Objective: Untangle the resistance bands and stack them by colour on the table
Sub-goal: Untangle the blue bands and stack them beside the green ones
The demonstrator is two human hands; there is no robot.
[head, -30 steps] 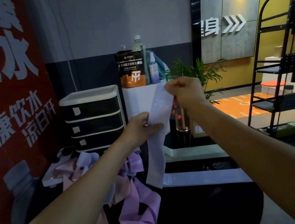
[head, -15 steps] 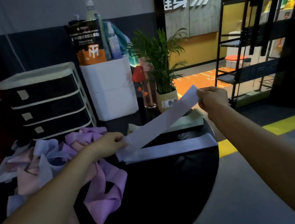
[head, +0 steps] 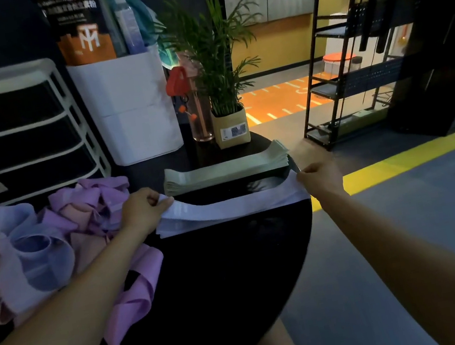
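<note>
- The left hand (head: 143,209) pinched one end of a pale lavender band (head: 235,205), fingers curled over it; the right hand (head: 319,181) gripped the other end likewise.
- Between the hands the band lay stretched flat, on or just above a lavender stack (head: 175,227) on the black table (head: 237,276).
- Just beyond the hands lay a green stack (head: 225,169).
- Outward of the left hand sat the tangled pile (head: 51,241) of pink, purple and lavender bands.
- Judged step: laying this band on its colour stack. Next calls for squaring the ends, letting go, then picking another band from the tangle.
</note>
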